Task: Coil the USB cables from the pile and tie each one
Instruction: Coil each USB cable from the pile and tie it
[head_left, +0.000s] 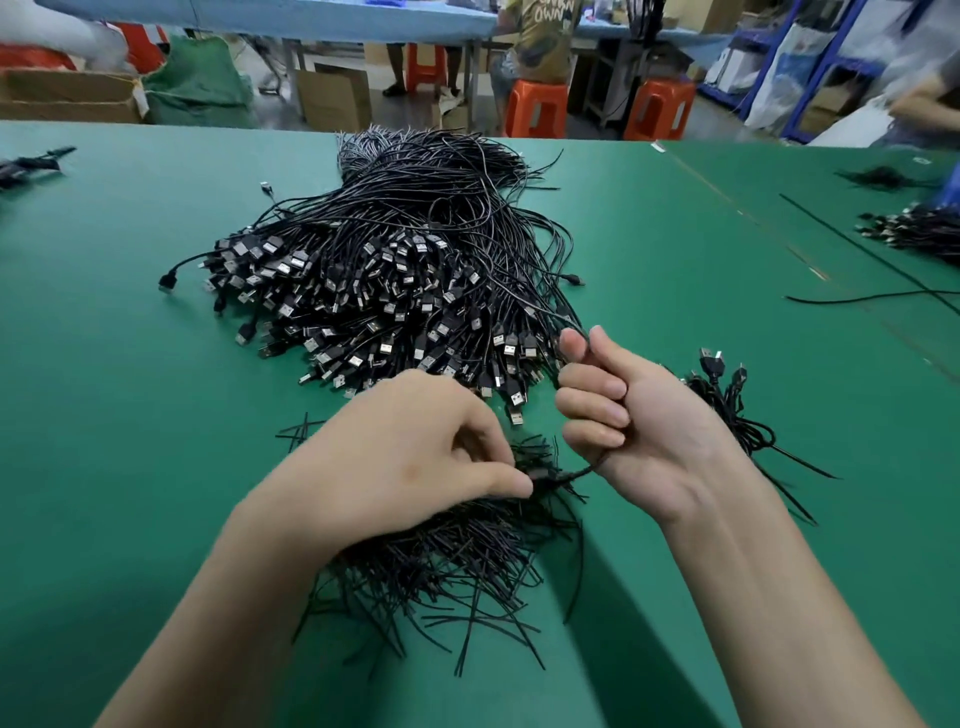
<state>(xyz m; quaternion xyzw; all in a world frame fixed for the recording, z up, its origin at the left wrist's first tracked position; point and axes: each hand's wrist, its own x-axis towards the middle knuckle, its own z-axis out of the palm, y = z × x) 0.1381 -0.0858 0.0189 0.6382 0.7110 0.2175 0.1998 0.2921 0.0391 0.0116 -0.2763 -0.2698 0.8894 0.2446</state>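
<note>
usb cables (405, 270) are lying in a big black heap on the green bench (130, 415), plugs fanned toward the person and cords trailing away to the far edge. one coiled cable (727, 410) is already sitting out of the heap, in the right hand (623, 415), which is clenching round it with all fingers curled. its loops and two plugs are sticking out behind the hand, on the right. the coil's long axis is running on a slant, from the plugs at the far end down toward the near right.

the left hand (415, 452) is hovering over a loose heap of twist ties (457, 561) just in front of the person, thumb and forefinger pinching the end of a dark strand (569, 475). that strand is reaching across to the underside of the right fist. whether it is a tie or the cable's tail, i cannot tell.

what the next move seems to be turning on: the coil is lying just right of and slightly beyond the left fingertips, the two hands are sitting near each other, and the left hand is the nearer one to the ties.

no brand or marking is showing readably on the cables. the only legible writing is "own" on a yellow shirt (545, 31) in the background, above an orange stool (537, 106).
</note>
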